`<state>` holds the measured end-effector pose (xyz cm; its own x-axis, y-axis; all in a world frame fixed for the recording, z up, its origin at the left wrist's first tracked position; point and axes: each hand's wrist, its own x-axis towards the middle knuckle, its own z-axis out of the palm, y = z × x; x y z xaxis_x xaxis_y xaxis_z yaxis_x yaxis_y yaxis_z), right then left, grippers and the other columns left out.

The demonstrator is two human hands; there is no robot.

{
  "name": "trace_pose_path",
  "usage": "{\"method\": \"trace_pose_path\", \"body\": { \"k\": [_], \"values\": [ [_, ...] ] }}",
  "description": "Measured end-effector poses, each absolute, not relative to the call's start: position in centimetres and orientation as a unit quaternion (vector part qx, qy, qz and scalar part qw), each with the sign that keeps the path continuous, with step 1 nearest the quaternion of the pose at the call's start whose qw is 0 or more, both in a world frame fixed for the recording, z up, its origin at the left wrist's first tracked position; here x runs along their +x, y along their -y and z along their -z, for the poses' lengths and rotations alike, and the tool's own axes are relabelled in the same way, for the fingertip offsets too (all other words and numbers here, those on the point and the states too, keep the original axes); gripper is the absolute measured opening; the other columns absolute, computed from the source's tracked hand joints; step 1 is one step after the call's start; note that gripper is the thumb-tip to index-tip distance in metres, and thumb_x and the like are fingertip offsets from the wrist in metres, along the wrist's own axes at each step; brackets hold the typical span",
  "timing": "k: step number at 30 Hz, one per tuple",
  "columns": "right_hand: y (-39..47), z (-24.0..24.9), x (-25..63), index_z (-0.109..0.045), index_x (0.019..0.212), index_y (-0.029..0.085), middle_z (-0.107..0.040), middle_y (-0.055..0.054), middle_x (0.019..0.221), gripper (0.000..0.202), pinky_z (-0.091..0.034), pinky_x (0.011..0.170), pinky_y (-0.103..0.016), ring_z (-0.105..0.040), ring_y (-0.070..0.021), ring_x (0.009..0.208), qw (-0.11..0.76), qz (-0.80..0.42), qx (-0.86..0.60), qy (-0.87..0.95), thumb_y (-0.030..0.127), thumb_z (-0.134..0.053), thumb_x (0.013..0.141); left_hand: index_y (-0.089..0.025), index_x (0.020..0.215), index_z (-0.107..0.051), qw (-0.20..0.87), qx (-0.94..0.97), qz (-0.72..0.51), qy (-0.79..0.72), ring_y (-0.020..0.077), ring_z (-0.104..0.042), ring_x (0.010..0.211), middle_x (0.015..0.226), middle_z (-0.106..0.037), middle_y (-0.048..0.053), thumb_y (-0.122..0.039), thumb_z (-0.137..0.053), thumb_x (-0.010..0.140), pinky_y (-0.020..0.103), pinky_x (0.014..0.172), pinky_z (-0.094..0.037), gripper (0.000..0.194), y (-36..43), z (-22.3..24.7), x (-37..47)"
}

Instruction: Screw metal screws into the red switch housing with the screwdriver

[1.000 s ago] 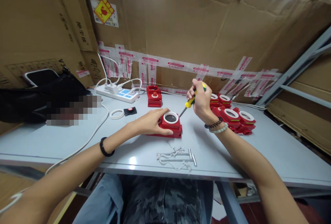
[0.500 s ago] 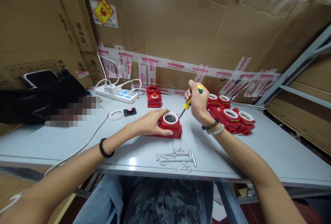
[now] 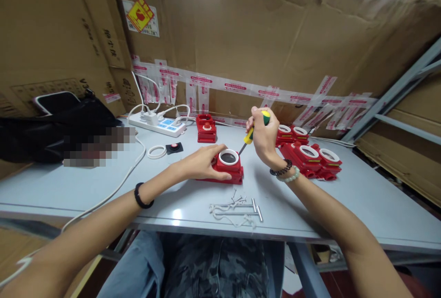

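A red housing (image 3: 231,169) with a white ring on top lies on the grey table (image 3: 344,201). My left hand (image 3: 201,162) presses on its left side and holds it still. My right hand (image 3: 264,135) grips a screwdriver (image 3: 251,135) with a yellow and green handle. Its shaft slants down to the right rear corner of the housing. Loose screws and T-shaped metal pins (image 3: 237,206) lie just in front of the housing.
Several finished red housings (image 3: 310,154) sit at the right, another red part (image 3: 206,129) behind. A white power strip (image 3: 158,126) with cables, a white ring (image 3: 156,152), a small black part (image 3: 174,147) and a black bag (image 3: 51,128) lie left. Cardboard walls stand behind.
My right hand with the screwdriver shifted slightly left and turned at the wrist. My left hand and the housing stayed put.
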<state>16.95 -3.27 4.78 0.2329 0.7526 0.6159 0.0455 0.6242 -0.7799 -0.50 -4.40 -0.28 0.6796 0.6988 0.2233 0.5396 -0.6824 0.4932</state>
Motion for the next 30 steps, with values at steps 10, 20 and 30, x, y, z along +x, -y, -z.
{"method": "trace_pose_path", "body": {
  "k": [10, 20, 30],
  "values": [
    [5.3, -7.8, 17.4, -0.058, 0.089, 0.018, -0.062, -0.006, 0.068, 0.046, -0.033, 0.059, -0.030, -0.057, -0.0199, 0.062, 0.320, 0.198, -0.599, 0.707, 0.058, -0.035, 0.089, -0.020, 0.107, -0.051, 0.197, 0.892, -0.207, -0.349, 0.0229, -0.058, 0.084, 0.098, -0.063, 0.005, -0.060, -0.066, 0.066, 0.029, 0.070, -0.041, 0.060, 4.5, 0.1, -0.5],
    [6.0, -12.8, 19.2, -0.051, 0.103, 0.018, -0.065, -0.006, 0.084, 0.023, -0.035, 0.058, -0.027, -0.056, -0.0165, 0.067, 0.112, 0.040, -0.544, 0.830, 0.031, -0.046, 0.085, -0.020, 0.101, -0.050, 0.205, 0.897, -0.207, -0.333, 0.0196, -0.055, 0.078, 0.091, -0.060, 0.003, -0.058, -0.067, 0.068, 0.027, 0.066, -0.038, 0.053, 4.4, 0.1, -0.6],
    [5.2, -13.5, 18.7, -0.053, 0.093, 0.018, -0.062, -0.006, 0.077, 0.018, -0.032, 0.055, -0.029, -0.051, -0.0170, 0.062, 0.063, 0.105, -0.547, 0.828, 0.034, -0.048, 0.085, -0.021, 0.101, -0.049, 0.203, 0.898, -0.201, -0.334, 0.0198, -0.055, 0.078, 0.090, -0.059, 0.002, -0.059, -0.065, 0.069, 0.027, 0.065, -0.038, 0.052, 4.5, 0.1, -0.6]
  ]
}}
